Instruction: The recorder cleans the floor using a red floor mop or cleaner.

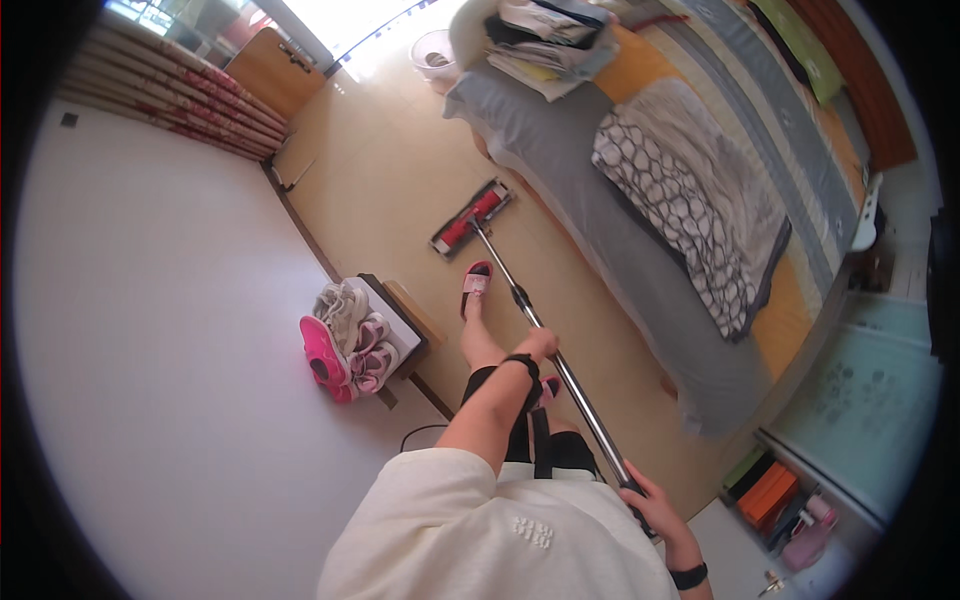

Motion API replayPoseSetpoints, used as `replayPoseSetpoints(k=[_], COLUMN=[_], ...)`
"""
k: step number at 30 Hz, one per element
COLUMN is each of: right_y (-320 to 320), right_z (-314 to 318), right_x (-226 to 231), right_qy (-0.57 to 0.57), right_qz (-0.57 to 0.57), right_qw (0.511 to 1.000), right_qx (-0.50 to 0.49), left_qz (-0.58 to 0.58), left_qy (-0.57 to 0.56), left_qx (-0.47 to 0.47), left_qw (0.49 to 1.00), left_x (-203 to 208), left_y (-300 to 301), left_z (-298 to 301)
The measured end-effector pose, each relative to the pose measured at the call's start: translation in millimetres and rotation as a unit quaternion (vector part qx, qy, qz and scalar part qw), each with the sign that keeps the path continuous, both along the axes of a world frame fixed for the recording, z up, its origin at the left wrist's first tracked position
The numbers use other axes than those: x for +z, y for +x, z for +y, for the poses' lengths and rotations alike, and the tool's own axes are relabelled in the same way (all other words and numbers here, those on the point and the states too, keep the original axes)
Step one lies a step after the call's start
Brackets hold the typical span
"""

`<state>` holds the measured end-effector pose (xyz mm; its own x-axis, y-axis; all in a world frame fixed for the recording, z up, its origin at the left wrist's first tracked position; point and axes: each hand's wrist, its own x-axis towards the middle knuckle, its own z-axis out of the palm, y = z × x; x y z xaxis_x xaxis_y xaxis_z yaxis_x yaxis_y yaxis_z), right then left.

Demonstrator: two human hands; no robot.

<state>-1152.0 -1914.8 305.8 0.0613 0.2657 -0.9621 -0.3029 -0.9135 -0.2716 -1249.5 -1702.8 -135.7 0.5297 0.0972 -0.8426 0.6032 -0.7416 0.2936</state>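
I am in a bedroom at home. There is a big bed [640, 270] with a blanket [690, 200] on it, folded clothes [550, 45], shoes [350, 340] by the wall, and curtains [170, 85].

Daylight enters through the window [330, 25] at the far end; the glass is blown out to white. Glare spreads onto the floor [400, 150] just below it. The rest is evenly lit, shadows soft and faint. Fisheye bends straight edges near the rim; black vignette surrounds. Focus mostly sharp, softer outward.
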Motion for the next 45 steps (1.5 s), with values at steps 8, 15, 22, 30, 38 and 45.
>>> replayPoseSetpoints(k=[8,15,22,30,38,45], right_y=[2.2,14.1,35.3,43.5,64.2,73.0], right_z=[-196.6,-136.8,-43.1,-138.3,-350.1,-473.5], right_x=[59.5,-59.0,-130.1,-167.7,-162.9,-128.4], right_qy=[0.005,-0.015,0.041,0.037,0.115,0.001], right_qz=[-0.116,-0.081,-0.125,-0.098,-0.261,-0.047], right_qw=[0.993,0.988,0.989,0.994,0.955,0.999], right_qx=[0.025,0.131,0.068,0.016,0.083,-0.025], left_qz=[0.111,-0.301,-0.098,-0.039,-0.157,-0.012], left_qy=[-0.333,-0.104,-0.070,-0.076,-0.014,-0.298], left_qx=[0.367,0.620,0.596,0.562,0.580,0.712], left_qw=[0.862,0.718,0.794,0.823,0.799,0.636], left_x=[122.6,-26.7,-9.3,-18.9,-2.8,74.8], left_y=[53.0,-45.9,64.3,79.2,129.5,114.3], left_z=[-178.4,-100.6,23.8,-39.3,-274.9,-391.0])
